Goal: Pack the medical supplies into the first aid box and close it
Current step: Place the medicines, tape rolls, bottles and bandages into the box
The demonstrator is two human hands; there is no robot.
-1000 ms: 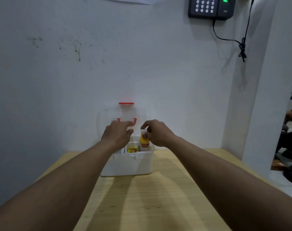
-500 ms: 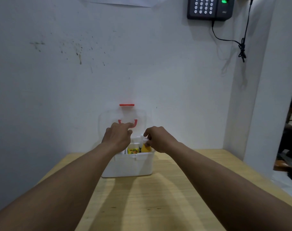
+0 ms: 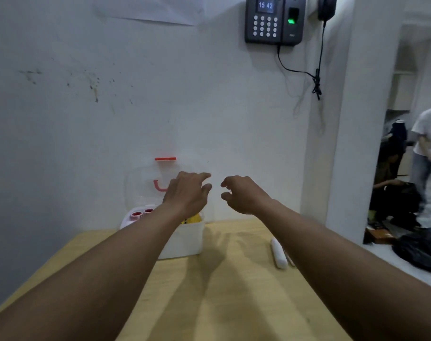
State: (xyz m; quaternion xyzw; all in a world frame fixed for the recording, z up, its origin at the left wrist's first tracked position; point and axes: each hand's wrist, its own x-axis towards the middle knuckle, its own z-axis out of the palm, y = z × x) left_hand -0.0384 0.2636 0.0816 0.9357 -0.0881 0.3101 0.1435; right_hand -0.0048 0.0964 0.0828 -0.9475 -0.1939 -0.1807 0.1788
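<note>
The white first aid box (image 3: 185, 242) stands on the wooden table (image 3: 222, 291) against the wall, its clear lid (image 3: 140, 185) with red clasp and handle raised upright. Inside I see red-capped bottles (image 3: 141, 214) at the left and a yellow item (image 3: 193, 219) at the right, partly hidden by my arm. My left hand (image 3: 187, 193) hovers above the box, fingers apart, holding nothing. To the right of the box, above the table, my right hand (image 3: 241, 195) has curled fingers and is empty. A white tube-shaped item (image 3: 278, 253) lies on the table under my right forearm.
A thin pinkish stick (image 3: 289, 259) lies beside the white tube. A keypad device (image 3: 273, 19) with a cable hangs on the wall above. At the far right a person (image 3: 426, 148) stands in a doorway by dark bags (image 3: 421, 252) on the floor.
My right hand let go of the yellow bottle, which now sits in the box, and drew up and to the right. My left hand left the lid and opened. The view shifted right.
</note>
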